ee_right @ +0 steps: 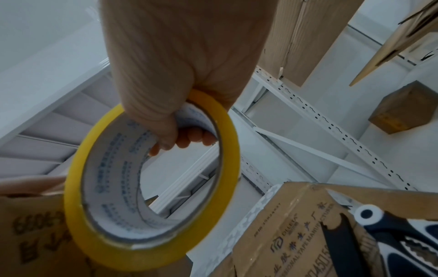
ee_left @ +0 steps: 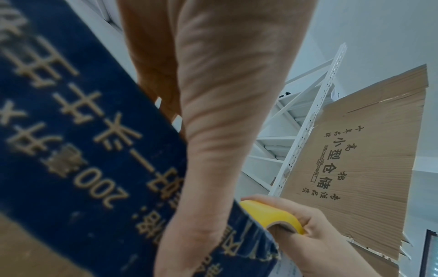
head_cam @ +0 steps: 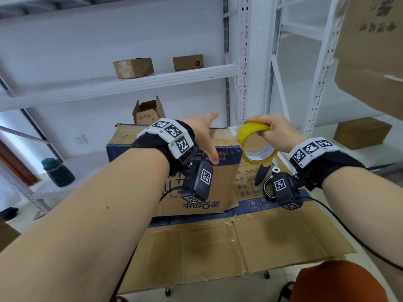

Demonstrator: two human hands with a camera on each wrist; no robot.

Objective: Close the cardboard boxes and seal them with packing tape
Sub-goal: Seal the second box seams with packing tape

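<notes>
A brown cardboard box (head_cam: 196,188) with a blue printed band stands on flattened cardboard (head_cam: 272,236). My left hand (head_cam: 202,136) lies flat on its top with straight fingers, the thumb hanging over the front edge. In the left wrist view the palm (ee_left: 213,112) is against the blue band (ee_left: 71,131). At the box's top right corner my right hand (head_cam: 277,131) grips a yellow tape roll (head_cam: 255,129), with its fingers (ee_right: 189,138) hooked through the core of the roll (ee_right: 73,196). A shiny strip appears to run from the roll to that corner.
Black scissors (head_cam: 262,173) lie on printed cardboard right of the box. White shelves (head_cam: 130,83) behind hold two small closed boxes and an open one (head_cam: 148,112). A dark bottle (head_cam: 57,172) stands left, a box (head_cam: 362,132) on the right shelf, large cardboard (head_cam: 370,51) overhead right.
</notes>
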